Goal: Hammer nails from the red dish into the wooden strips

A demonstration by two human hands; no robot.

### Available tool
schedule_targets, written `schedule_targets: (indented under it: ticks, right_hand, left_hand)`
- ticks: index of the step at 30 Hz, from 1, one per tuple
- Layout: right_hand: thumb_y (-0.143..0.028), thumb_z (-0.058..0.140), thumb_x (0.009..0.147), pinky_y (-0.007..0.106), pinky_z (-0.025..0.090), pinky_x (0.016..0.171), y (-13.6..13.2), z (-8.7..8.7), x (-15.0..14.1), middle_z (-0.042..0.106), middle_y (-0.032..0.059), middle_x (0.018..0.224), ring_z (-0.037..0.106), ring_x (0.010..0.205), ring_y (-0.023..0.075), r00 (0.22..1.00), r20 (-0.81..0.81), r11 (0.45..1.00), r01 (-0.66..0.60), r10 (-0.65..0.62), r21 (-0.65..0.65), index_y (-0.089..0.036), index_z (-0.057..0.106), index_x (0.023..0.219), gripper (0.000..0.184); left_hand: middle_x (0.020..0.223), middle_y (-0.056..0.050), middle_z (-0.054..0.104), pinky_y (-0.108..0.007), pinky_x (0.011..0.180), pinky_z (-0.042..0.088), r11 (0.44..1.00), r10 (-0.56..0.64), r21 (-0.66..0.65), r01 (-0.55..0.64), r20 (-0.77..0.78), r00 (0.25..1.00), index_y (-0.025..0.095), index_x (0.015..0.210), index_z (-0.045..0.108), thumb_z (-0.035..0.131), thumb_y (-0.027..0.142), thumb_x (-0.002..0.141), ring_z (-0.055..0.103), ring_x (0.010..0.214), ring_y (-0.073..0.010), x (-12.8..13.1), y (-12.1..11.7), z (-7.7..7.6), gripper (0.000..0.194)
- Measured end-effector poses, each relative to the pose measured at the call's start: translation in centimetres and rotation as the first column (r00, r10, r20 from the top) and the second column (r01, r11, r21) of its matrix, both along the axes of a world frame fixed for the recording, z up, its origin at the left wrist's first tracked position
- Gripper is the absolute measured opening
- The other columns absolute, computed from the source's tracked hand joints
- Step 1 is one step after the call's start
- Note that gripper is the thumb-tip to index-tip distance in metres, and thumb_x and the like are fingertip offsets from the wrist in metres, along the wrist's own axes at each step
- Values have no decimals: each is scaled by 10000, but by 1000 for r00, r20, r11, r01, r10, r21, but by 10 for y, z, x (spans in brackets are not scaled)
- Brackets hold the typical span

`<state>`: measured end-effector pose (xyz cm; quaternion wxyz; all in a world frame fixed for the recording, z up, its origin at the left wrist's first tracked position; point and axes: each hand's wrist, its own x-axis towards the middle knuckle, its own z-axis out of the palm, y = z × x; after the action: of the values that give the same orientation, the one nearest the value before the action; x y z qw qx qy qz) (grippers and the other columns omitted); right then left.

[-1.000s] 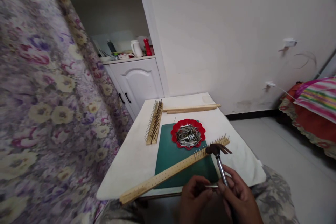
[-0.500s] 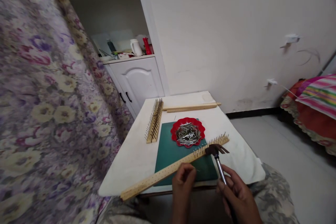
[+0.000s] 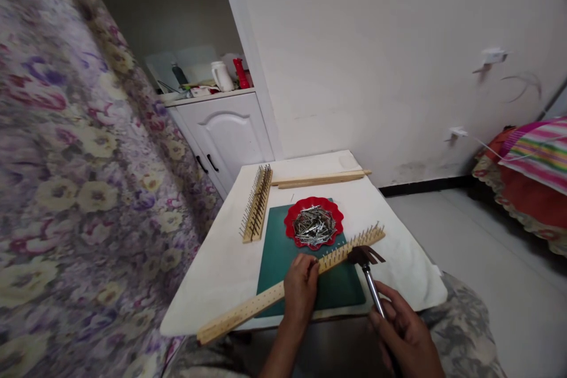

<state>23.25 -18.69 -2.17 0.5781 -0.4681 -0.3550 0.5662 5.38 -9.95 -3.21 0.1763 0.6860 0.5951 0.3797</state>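
A long wooden strip point(image 3: 243, 314) lies slantwise across the table, with rows of small holes on its left part and nails standing in its right part. My left hand point(image 3: 301, 286) is over the strip, thumb and fingertips pinched on a nail at the near end of the standing nails; the nail itself is mostly hidden. My right hand point(image 3: 405, 331) grips a claw hammer point(image 3: 371, 283) by its handle. The hammer's dark head is beside the strip, just right of my left hand. Behind them is a red scalloped bowl point(image 3: 290, 227) heaped with loose nails point(image 3: 315, 225).
A green mat point(image 3: 277, 230) lies under the bowl and strip on the white-covered table point(image 3: 221, 271). A board full of upright nails point(image 3: 257, 204) is at the left, plain wooden strips point(image 3: 319, 179) at the back. A floral curtain point(image 3: 97, 189) hangs at the left.
My left hand has moved forward from the strip's near side up onto it, its fingertips now at the row of nails. My right hand and the hammer have hardly moved.
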Motion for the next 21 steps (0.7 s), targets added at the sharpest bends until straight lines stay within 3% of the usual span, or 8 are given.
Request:
schedule_targets:
  ticks: [7, 11, 14, 17, 21]
  right_hand:
    - [-448, 725, 706, 130, 283, 263, 0, -1, -4, 711, 2, 741, 445, 307, 53, 998, -47, 999, 40, -41, -23, -245, 571, 1137, 501]
    - [-476, 722, 695, 157, 285, 250, 0, 0, -4, 708, 2, 718, 386, 265, 44, 999, -49, 1000, 23, -24, -20, -238, 591, 1130, 513]
    - [-460, 709, 713, 149, 284, 259, 0, 3, -3, 704, 0, 728, 367, 272, 34, 999, -34, 999, -11, 10, -31, -243, 578, 1145, 502]
    - [-415, 713, 718, 144, 319, 299, 2, 8, -5, 701, 13, 743, 453, 353, 64, 999, -23, 999, -32, 32, -6, -222, 581, 1128, 473]
    - [-352, 679, 747, 146, 264, 292, 8, 19, -11, 673, -7, 705, 408, 342, 55, 987, 4, 987, -158, 158, 17, -215, 587, 1121, 409]
  left_hand:
    - [809, -34, 601, -262, 696, 427, 1000, 18, 11, -17, -55, 998, 193, 792, 583, 431, 231, 871, 583, 800, -178, 0, 2, 0, 176]
    - [814, -37, 602, -268, 699, 425, 1000, 13, 18, -12, -72, 997, 191, 799, 584, 426, 212, 866, 582, 806, -181, 0, 3, -3, 173]
    - [816, -36, 600, -271, 705, 419, 1000, 9, 27, -7, -91, 996, 193, 801, 587, 437, 187, 856, 574, 811, -181, -1, 3, -5, 159]
    - [830, -36, 601, -267, 701, 415, 1000, 10, 15, -8, -96, 995, 191, 799, 594, 450, 183, 852, 569, 810, -177, -1, 4, -6, 154]
    - [822, -34, 606, -258, 692, 414, 1000, 16, -2, -16, -86, 996, 189, 788, 607, 471, 179, 838, 569, 809, -175, 0, 4, -4, 146]
